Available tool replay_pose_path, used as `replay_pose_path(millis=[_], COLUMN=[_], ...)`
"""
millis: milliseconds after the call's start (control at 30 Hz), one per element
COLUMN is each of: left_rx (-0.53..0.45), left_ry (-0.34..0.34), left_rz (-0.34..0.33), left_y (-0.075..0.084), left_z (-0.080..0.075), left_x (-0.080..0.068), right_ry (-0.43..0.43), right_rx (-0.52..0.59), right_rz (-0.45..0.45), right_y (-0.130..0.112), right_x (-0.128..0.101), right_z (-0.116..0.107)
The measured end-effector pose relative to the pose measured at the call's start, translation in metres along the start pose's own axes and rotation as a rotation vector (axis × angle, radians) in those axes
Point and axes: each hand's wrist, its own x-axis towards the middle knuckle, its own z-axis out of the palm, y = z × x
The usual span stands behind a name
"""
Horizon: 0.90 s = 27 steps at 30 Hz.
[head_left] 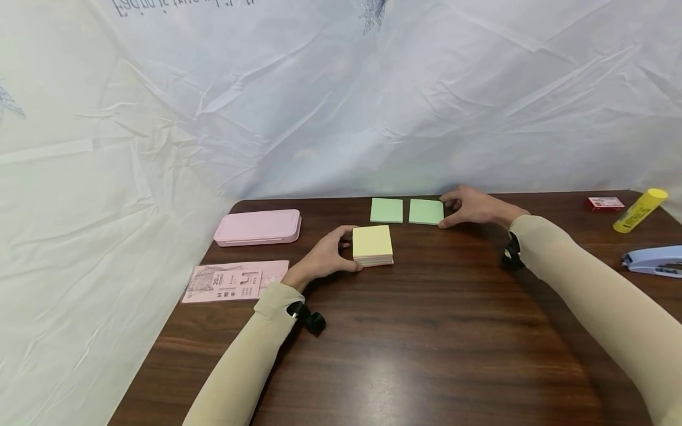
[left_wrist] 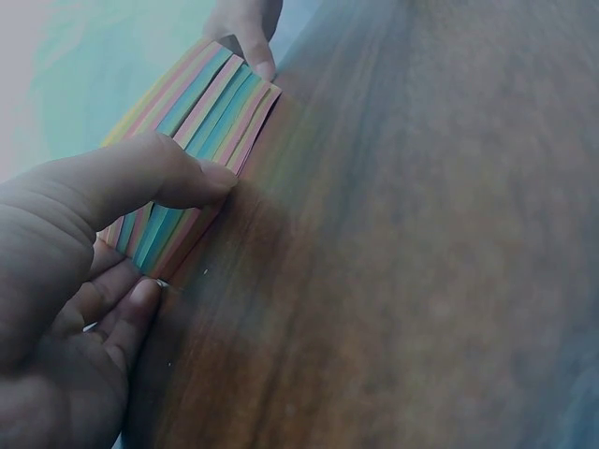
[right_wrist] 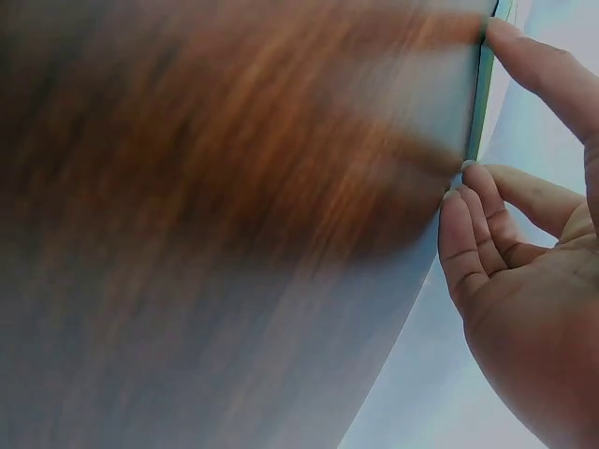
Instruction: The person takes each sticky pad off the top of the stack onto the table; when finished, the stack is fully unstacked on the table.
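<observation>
From the head camera we look forward and down across the whole table (head_left: 426, 331), taking in both hands from well back. Our left wrist camera sits low and very near the left hand (left_wrist: 75, 281), facing the striped edge of the sticky-note pad (left_wrist: 201, 140), which the head view shows too. Our right wrist camera looks along the tabletop, close at the right hand (right_wrist: 524, 281).
</observation>
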Motion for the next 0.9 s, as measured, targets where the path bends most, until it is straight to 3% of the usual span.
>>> replay_pose_path(millis=[200,500,900], left_rx=[-0.001,0.002,0.006], left_ry=[-0.003,-0.001,0.004], left_rz=[0.003,0.005,0.0], left_y=[0.0,-0.001,-0.004], left_z=[0.0,-0.001,-0.004], left_x=[0.001,0.001,0.0], right_ry=[0.052,0.129,0.059], right_rx=[-0.001,0.02,0.108], right_rz=[-0.006,-0.127,-0.176], right_y=[-0.009,-0.031,-0.07], right_x=[-0.006,-0.006,-0.007], right_z=[0.003,0.013,0.041])
